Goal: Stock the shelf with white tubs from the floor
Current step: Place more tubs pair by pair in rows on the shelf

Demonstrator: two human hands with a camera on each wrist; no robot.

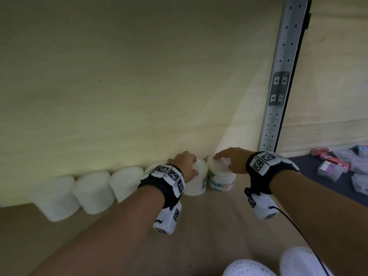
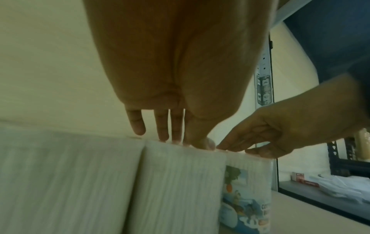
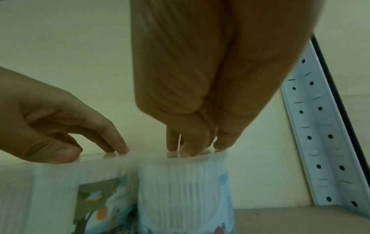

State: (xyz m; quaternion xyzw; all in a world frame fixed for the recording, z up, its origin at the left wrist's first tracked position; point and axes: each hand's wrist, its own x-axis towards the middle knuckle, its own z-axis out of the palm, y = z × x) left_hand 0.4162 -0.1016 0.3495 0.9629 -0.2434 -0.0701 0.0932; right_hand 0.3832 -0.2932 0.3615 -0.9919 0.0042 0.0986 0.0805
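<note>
Several white tubs (image 1: pixel 92 192) stand in a row along the back of the wooden shelf (image 1: pixel 209 220). My left hand (image 1: pixel 189 166) rests its fingertips (image 2: pixel 177 137) and thumb on the lid of a white tub (image 1: pixel 196 185), whose ribbed side (image 2: pixel 180 182) fills the left wrist view. My right hand (image 1: pixel 225 161) sets its fingertips (image 3: pixel 172 145) on the lid of the last tub (image 1: pixel 221 181) at the row's right end, the one with a blue picture label (image 3: pixel 184 186). The two tubs touch. Neither hand wraps round a tub.
A perforated metal upright (image 1: pixel 278 96) stands just right of the last tub. Beyond it, a dark shelf (image 1: pixel 310 172) holds small packets (image 1: pixel 334 168). A pale back panel (image 1: pixel 119 86) rises behind the row. White shoes (image 1: pixel 298 261) show at the bottom.
</note>
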